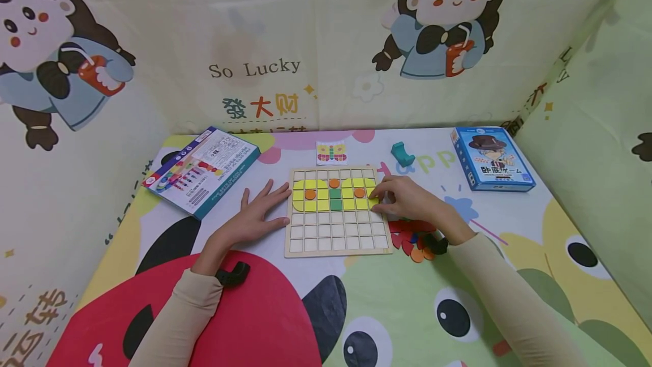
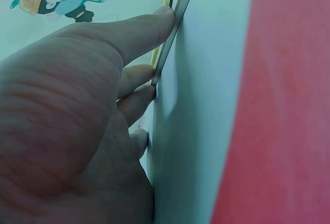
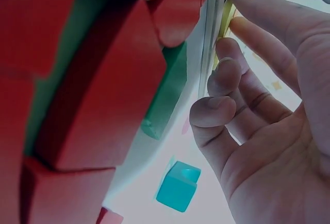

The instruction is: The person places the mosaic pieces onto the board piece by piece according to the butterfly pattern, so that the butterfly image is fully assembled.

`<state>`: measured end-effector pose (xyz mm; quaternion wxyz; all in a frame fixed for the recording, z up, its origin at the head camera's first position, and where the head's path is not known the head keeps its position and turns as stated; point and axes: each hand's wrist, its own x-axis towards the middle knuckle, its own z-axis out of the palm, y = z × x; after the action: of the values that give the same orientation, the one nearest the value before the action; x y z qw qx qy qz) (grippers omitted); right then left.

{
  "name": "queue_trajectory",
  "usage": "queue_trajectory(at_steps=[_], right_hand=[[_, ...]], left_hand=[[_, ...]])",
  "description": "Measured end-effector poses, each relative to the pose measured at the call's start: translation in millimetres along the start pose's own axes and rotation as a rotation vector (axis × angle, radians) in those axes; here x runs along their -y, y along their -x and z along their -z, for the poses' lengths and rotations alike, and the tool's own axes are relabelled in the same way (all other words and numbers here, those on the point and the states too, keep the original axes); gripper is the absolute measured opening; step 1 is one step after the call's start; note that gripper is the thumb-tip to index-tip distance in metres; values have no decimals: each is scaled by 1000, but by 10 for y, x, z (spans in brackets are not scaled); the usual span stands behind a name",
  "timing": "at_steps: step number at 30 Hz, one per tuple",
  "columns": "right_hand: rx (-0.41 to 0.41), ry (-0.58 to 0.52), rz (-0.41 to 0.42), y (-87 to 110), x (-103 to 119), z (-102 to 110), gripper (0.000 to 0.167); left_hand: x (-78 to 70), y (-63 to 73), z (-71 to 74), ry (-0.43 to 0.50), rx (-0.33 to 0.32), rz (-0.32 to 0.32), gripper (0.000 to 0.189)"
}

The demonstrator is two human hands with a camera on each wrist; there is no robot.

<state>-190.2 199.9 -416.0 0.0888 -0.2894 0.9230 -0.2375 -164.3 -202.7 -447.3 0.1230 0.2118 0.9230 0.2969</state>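
One left hand [image 1: 256, 217], fingers spread, touches the left edge of the board [image 1: 338, 231] on the counter [image 1: 254, 321]; should that light contact slip, a sideways push could skid the board and unseat its tiles [image 1: 323, 193]. At the right edge, the right hand [image 1: 410, 198] pinches a yellow tile [image 1: 373, 202] between thumb and forefinger, where a crooked press might jostle the tile beside it. Just right of the board, the pile [image 1: 405, 237] lies near the right wrist [image 1: 455, 225], so a careless sweep could scatter it.

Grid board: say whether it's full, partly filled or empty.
Partly filled: the grid board has yellow tiles in its upper half; lower rows are bare.
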Motion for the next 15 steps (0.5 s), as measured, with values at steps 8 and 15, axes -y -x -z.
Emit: queue_trajectory(at_steps=[8,15], right_hand=[[-4,-18,-12,19,-6,19,31],[-47,-10,-19,132,-52,136,26]], left_hand=[[-1,4,4,8,1,-4,83],[-10,0,11,6,2,-4,84]])
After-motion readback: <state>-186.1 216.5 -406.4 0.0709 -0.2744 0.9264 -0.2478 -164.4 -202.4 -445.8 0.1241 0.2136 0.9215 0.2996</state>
